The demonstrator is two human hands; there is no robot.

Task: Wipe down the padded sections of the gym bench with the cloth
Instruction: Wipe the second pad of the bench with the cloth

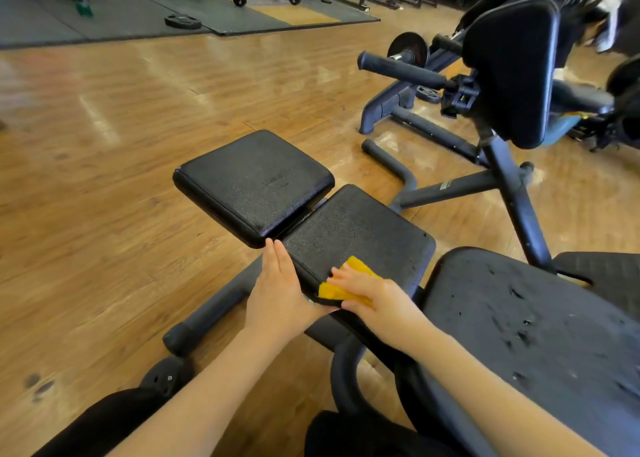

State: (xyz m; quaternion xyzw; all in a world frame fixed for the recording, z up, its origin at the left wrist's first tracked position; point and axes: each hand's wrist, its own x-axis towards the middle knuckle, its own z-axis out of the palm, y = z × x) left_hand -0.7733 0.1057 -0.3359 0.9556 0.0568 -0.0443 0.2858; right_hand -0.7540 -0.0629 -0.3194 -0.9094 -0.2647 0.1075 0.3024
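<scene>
my right hand [372, 292] has its fingers spread flat, pressing the yellow cloth [346, 283] onto the near corner of the middle pad [356, 231]; left hand [280, 283] lies open against that pad's left edge, second pad [252, 183] just beyond

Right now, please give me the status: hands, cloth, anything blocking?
Left hand flat against middle pad side edge. Right hand pressing yellow cloth on that pad's near corner. Far pad bare. Nothing blocking.

Yellow square cloth [347, 281] on black pebble-textured vinyl pad [356, 238] (frame dark grey), floor of honey-brown wood planks [121, 138]
</scene>
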